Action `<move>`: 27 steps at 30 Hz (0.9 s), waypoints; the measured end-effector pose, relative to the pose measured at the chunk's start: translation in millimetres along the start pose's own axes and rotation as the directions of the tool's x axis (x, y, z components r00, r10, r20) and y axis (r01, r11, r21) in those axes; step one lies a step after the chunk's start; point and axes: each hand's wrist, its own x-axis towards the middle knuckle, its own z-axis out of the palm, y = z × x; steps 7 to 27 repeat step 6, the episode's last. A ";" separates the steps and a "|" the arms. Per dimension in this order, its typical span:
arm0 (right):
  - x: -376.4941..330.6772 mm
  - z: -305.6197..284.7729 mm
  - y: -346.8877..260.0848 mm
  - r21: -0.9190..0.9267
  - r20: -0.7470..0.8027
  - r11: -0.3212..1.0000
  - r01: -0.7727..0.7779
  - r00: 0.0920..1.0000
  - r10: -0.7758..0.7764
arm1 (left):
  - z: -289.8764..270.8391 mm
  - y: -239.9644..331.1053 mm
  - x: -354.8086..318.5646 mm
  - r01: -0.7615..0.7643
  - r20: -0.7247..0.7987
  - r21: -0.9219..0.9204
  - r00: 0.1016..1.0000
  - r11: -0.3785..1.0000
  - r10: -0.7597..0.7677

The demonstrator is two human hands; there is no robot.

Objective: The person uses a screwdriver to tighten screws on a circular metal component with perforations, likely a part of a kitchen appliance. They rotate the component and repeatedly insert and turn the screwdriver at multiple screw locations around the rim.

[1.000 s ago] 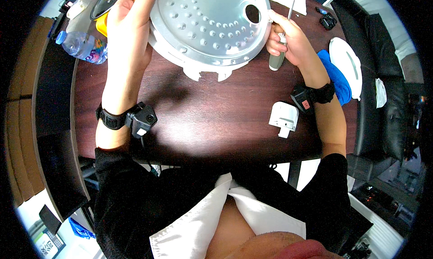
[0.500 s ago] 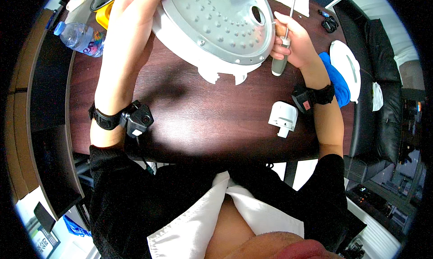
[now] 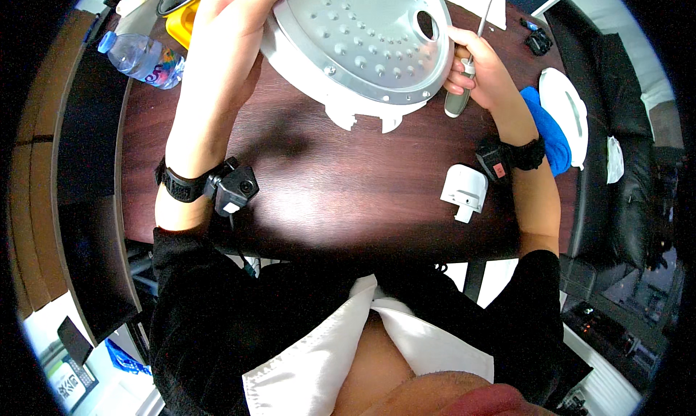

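A round white rice cooker lid (image 3: 366, 43) is held up over the far side of the table, its dimpled metal inner plate facing me. The plate has a round hole near its right edge, and broken-looking white hinge tabs stick out at the bottom. My left hand (image 3: 246, 14) grips the lid's upper left rim; the fingers behind it are hidden. At the right rim my right hand (image 3: 478, 68) has its fingers wrapped round a screwdriver (image 3: 458, 101), grey-green handle down and shaft up. A small white plastic piece (image 3: 464, 188) lies on the table below that hand.
The dark wooden table (image 3: 326, 191) carries a water bottle (image 3: 141, 59) and a yellow container (image 3: 181, 25) at far left. A blue cloth (image 3: 544, 137) and a white oval part (image 3: 564, 111) lie at right, a black gadget (image 3: 538, 41) and white paper (image 3: 478, 1) farther off.
The whole scene has slid slightly right in the picture. The lid and both hands keep the same places over the table, and the screwdriver's shaft leans a little more to the right.
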 end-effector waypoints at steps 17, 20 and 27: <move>6.3 -4.5 3.5 -0.215 -0.077 0.971 0.100 0.990 -0.119 | -2.4 7.6 0.7 -0.043 0.125 -0.013 0.991 0.999 0.044; 6.3 -4.5 3.5 -0.215 -0.077 0.971 0.100 0.990 -0.119 | -2.4 7.6 0.7 -0.043 0.125 -0.013 0.991 0.999 0.044; 6.3 -4.5 3.5 -0.215 -0.077 0.971 0.100 0.990 -0.119 | -2.4 7.6 0.7 -0.043 0.125 -0.013 0.991 0.999 0.044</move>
